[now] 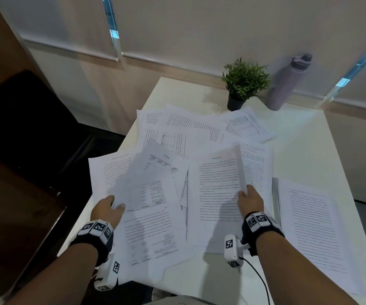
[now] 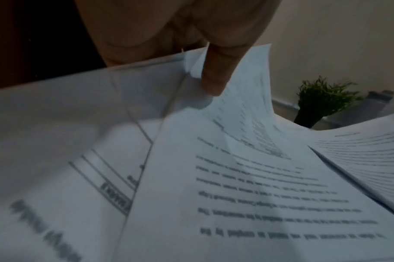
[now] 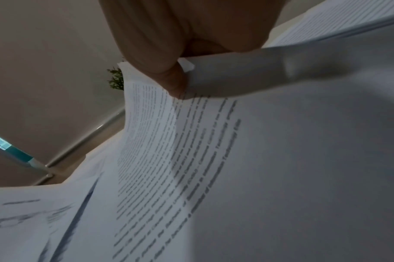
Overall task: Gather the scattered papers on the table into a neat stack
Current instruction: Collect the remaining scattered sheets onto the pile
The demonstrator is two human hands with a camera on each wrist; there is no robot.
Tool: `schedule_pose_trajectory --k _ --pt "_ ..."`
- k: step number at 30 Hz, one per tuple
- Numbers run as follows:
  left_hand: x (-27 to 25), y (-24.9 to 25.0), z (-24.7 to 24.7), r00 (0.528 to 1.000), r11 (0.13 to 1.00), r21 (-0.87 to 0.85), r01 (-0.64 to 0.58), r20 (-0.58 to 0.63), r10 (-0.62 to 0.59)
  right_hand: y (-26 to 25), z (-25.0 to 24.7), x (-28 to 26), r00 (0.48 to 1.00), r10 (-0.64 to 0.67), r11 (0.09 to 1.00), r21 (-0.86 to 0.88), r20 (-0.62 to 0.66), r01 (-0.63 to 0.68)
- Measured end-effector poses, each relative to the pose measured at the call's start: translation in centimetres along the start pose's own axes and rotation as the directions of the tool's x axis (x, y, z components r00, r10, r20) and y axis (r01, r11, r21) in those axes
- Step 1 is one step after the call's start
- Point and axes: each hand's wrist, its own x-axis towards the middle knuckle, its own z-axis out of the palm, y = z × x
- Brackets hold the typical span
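The potted plant [image 1: 244, 81] stands at the far edge of the white table [image 1: 309, 137] and serves as the marker here. Far to its left and nearer the person, the left hand [image 1: 107, 209] pinches a few printed sheets [image 1: 147, 179] by their near corner, thumb [image 2: 216, 74] on top and the other fingers hidden beneath; these sheets rise off the table and fan toward the plant. Under them, and between them and the plant, the scattered papers [image 1: 186, 128] lie overlapping at many angles, reaching almost to the plant's dark pot. Straight toward the person from the plant, the right hand [image 1: 251, 200] grasps the right edge of a text page [image 1: 217, 186], thumb [image 3: 175, 83] pressed on the printed face, and that edge curls upward while the rest of the page lies on the pile. Right of this hand, and well nearer the person than the plant, a squared stack of pages [image 1: 309, 225] lies flat on the table. Just right of the plant stands a lilac bottle [image 1: 285, 84], upright by the wall.
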Motion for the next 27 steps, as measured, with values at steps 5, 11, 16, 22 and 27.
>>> schedule_pose_trajectory --k 5,11,16,22,27 --pt "1.6 -1.4 -0.3 0.986 0.979 0.157 0.128 -0.129 -0.108 1.2 0.5 -0.2 0.999 0.011 0.997 -0.083 0.05 -0.007" --pt "1.9 -1.1 -0.5 0.982 0.973 0.139 0.186 -0.034 -0.183 1.2 0.3 -0.8 0.998 -0.015 0.998 -0.063 0.066 0.019" --pt "0.6 0.3 -0.2 0.988 0.997 0.067 0.048 -0.15 -0.037 0.9 0.3 -1.3 0.992 -0.062 0.996 -0.058 0.11 0.069" --pt "-2.0 3.8 -1.5 0.952 0.988 0.14 -0.068 -0.288 0.107 0.9 -0.3 -1.5 0.993 -0.082 0.995 -0.041 0.089 0.086" --pt "-4.9 7.5 -3.1 0.839 0.94 0.186 -0.287 -0.424 0.34 -0.3 -2.4 -1.3 0.993 -0.108 0.984 0.146 0.049 0.1"
